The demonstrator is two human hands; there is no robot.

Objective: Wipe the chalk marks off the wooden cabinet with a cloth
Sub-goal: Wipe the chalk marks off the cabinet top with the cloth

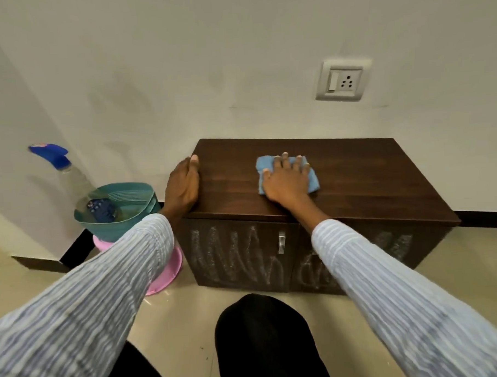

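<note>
A low dark wooden cabinet (363, 180) stands against the wall. White chalk scribbles (233, 257) cover its two front doors; the top looks free of chalk. My right hand (287, 181) lies flat, fingers spread, pressing a folded blue cloth (262, 165) onto the middle of the cabinet top. My left hand (183, 185) grips the top's left edge, fingers curled over the side and thumb on top. My striped right sleeve hides part of the right door's chalk.
Left of the cabinet, a teal basket (128, 213) holding a dark blue object sits on an upturned pink tub (165, 274). A clear spray bottle with a blue trigger (61, 165) stands behind it. A wall socket (342, 80) is above. My knees are near the cabinet front.
</note>
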